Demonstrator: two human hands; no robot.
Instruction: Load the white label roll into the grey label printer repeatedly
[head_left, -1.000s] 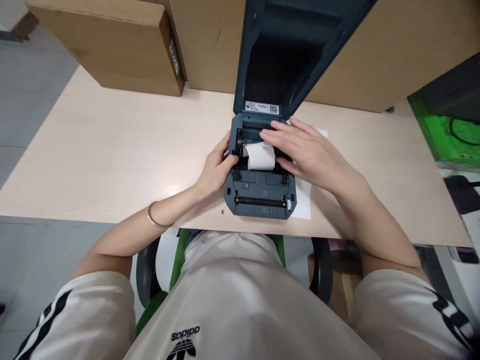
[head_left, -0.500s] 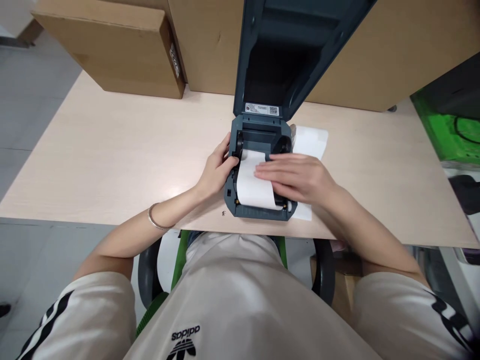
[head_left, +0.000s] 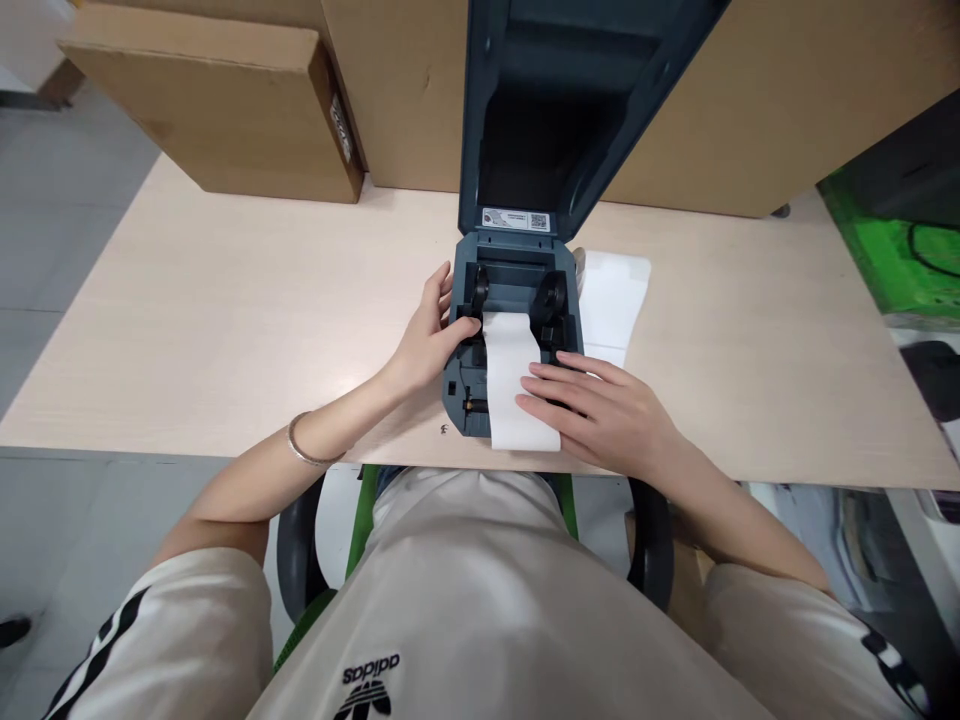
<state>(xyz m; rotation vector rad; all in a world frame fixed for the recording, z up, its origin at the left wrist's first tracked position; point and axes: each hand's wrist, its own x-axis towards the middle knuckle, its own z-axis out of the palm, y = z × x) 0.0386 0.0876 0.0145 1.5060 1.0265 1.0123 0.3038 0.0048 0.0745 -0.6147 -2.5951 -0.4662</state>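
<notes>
A dark blue-grey label printer point(head_left: 517, 254) stands on the table in front of me with its lid point(head_left: 585, 50) raised. My left hand point(head_left: 426, 338) grips the printer's left side, the thumb hooked over the rim and the fingers along the outer wall. Inside, a strip of white label paper point(head_left: 510, 375) runs forward between black roll holders point(head_left: 551, 295) and over the front edge. Across its right part lies my right hand point(head_left: 600, 408), palm down, fingers stretched out. Where the strip's right edge goes under those fingers is hidden.
White sheets point(head_left: 615, 295) lie just right of the printer. Behind it stand large cardboard panels point(head_left: 405, 100), with a cardboard box point(head_left: 225, 110) at the back left. A green item with a black cable point(head_left: 930, 255) is at the far right. The table point(head_left: 225, 300) ends close to my body.
My right hand has slid toward me along the paper. The strip's front end now lies flat over the printer's front edge, and more of the roll holders shows. My left hand stays on the printer.
</notes>
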